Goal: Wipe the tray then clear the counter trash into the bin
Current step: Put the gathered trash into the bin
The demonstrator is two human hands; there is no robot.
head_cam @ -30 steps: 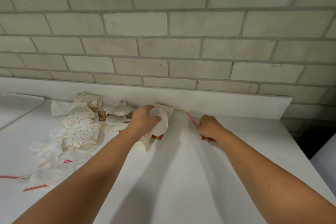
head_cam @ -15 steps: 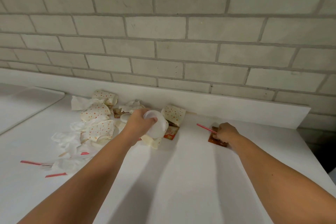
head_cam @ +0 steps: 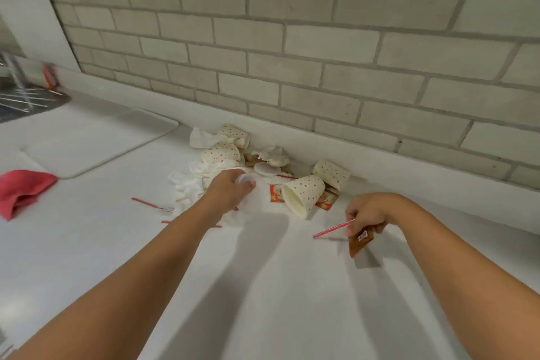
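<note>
A heap of trash lies against the backsplash: several dotted paper cups (head_cam: 305, 194), crumpled napkins (head_cam: 190, 185), white lids (head_cam: 264, 169) and sauce packets (head_cam: 276, 193). My left hand (head_cam: 229, 191) is closed on a white plastic lid (head_cam: 252, 199) at the heap's front edge. My right hand (head_cam: 368, 212), lifted just off the counter right of the heap, pinches a red straw (head_cam: 333, 229) and a brown sauce packet (head_cam: 361, 241). A white tray (head_cam: 96, 140) lies flat to the left.
A red cloth (head_cam: 22, 188) is bunched at the left edge of the white counter (head_cam: 277, 286). Loose red straws (head_cam: 146, 203) lie left of the heap. A metal sink (head_cam: 23, 99) sits at the far left. A brick wall backs the counter.
My right hand has lifted the straw and the brown packet off the counter and drawn back. The left hand still grips the lid, and a dotted cup now lies tipped beside it. The view swung left.
</note>
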